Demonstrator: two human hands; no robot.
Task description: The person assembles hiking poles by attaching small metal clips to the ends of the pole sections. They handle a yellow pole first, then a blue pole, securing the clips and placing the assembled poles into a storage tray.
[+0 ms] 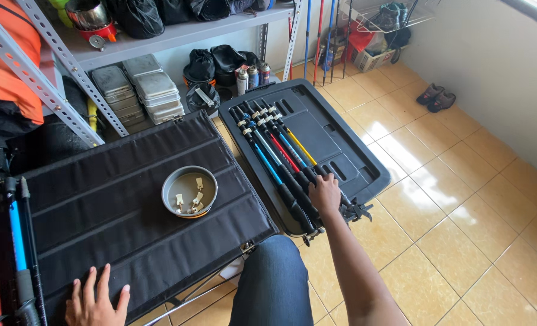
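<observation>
My right hand point(324, 194) reaches out to a row of several folded trekking poles point(274, 154) with black grips and blue, red and yellow shafts. They lie side by side on a black plastic lid point(332, 136) on the floor. The fingers rest on the poles' grip ends; whether they clasp one I cannot tell. My left hand point(95, 300) lies flat, fingers spread, on the near edge of a black folding fabric table point(117, 205). A round metal bowl point(189, 191) holding small tan clips sits in the table's middle.
More poles point(6, 253) stand at the left edge. A metal shelf rack point(69, 66) behind holds stacked metal tins point(139, 87), black pouches, gas canisters point(253, 75) and a camp stove. Shoes point(435, 96) and boxes lie on the tiled floor at the far right. My knee point(274, 284) is between table and lid.
</observation>
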